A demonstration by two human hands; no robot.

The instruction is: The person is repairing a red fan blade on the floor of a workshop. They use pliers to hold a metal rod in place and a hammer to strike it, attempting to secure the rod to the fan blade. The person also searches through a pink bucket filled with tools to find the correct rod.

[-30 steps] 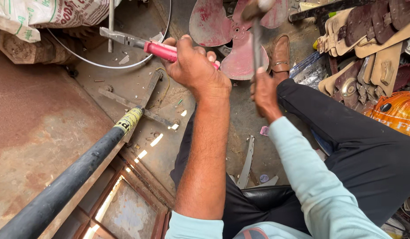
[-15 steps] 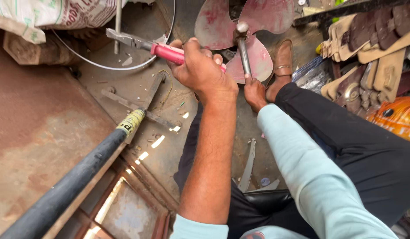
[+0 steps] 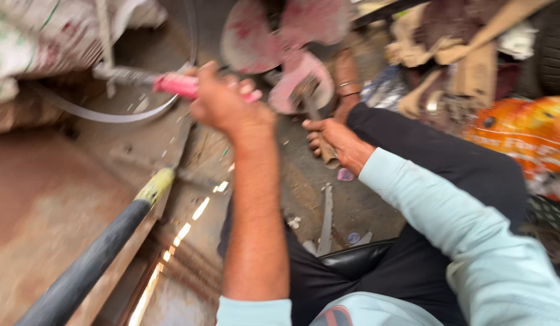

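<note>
My left hand (image 3: 225,105) is closed around the pink handle of a metal tool (image 3: 177,86) that points left across the rusty floor. My right hand (image 3: 334,142) grips the wooden handle of a hammer (image 3: 310,102), whose head sits against a pink, worn fan blade assembly (image 3: 280,42) lying on the ground ahead. The view is blurred by motion. My right sleeve is pale blue, and my dark-trousered legs are folded below.
A black pipe with a yellow end (image 3: 111,235) slants across the lower left over a rusty metal plate (image 3: 44,199). A white sack (image 3: 44,36) lies top left. An orange bag (image 3: 521,136) and scrap pieces crowd the right. A brown sandal (image 3: 347,78) rests beside the fan.
The hammer has swung down from raised to the fan blade hub. My right hand dropped lower and toward me. The left hand kept its grip on the pink-handled tool.
</note>
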